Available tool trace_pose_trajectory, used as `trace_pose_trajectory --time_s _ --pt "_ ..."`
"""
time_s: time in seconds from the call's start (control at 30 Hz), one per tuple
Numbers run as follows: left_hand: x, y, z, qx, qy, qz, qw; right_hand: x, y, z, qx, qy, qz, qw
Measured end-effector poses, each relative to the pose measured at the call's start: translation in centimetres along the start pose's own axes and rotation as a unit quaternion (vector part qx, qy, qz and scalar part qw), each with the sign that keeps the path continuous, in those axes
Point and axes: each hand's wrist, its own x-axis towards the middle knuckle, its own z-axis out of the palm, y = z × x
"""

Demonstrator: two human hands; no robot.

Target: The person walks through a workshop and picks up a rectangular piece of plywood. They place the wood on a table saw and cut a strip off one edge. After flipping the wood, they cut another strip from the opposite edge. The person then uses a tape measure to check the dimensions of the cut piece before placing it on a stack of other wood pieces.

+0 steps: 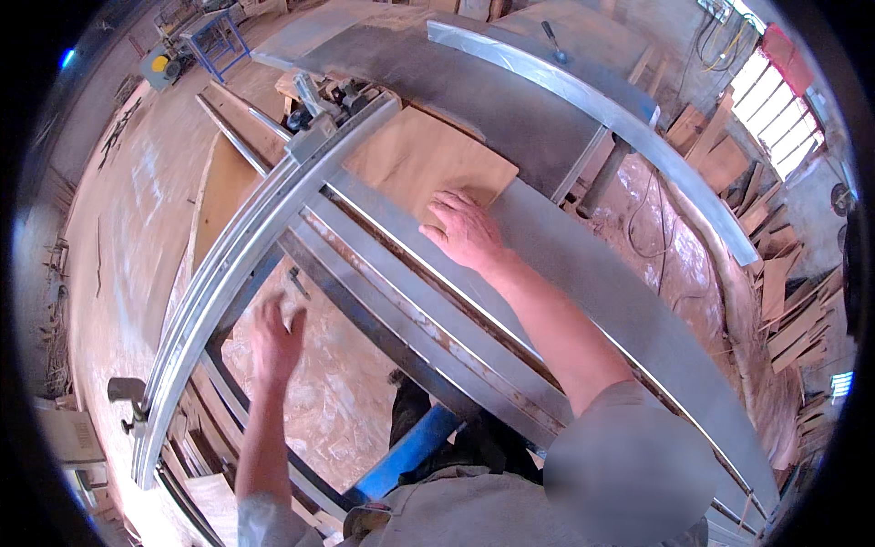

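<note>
- Brown board (428, 155) lies flat on the grey saw table (583, 264), far of centre; long axis runs near-left to far-right, its near corner toward the person.
- Right hand (465, 230) pressed flat on the board's near edge, fingers spread, gripping nothing.
- Left hand (273, 342) hovers loosely open by the metal rail (228, 283), empty.
- Judgement: board placed, no cut visible.

I count two hands of mine: my right hand (465, 230) lying flat on the one brown board (428, 155) on the saw surface (583, 273), my left hand (276, 339) nearer. One hammer (554, 42) lies far right. One blue metal frame (217, 38) stands far left.
</note>
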Motion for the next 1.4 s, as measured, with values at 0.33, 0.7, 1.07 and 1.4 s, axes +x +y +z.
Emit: trace_pose_trajectory --time_s 0.33,0.7,1.07,1.4 --pt "18.0 -6.2 5.7 0.12 0.068 0.019 0.99 3.5 1.1 2.7 -0.029 0.001 0.007 1.0" --pt "18.5 -4.7 7.6 0.174 0.097 -0.085 0.976 4.0 1.4 3.0 -0.004 0.004 0.024 1.0" --pt "18.6 -5.0 7.7 0.177 0.103 -0.083 0.975 4.0 1.6 3.4 -0.008 -0.004 0.025 1.0" --pt "18.9 -5.1 8.0 0.185 0.097 -0.088 0.974 4.1 1.9 3.5 0.001 0.009 0.027 1.0"
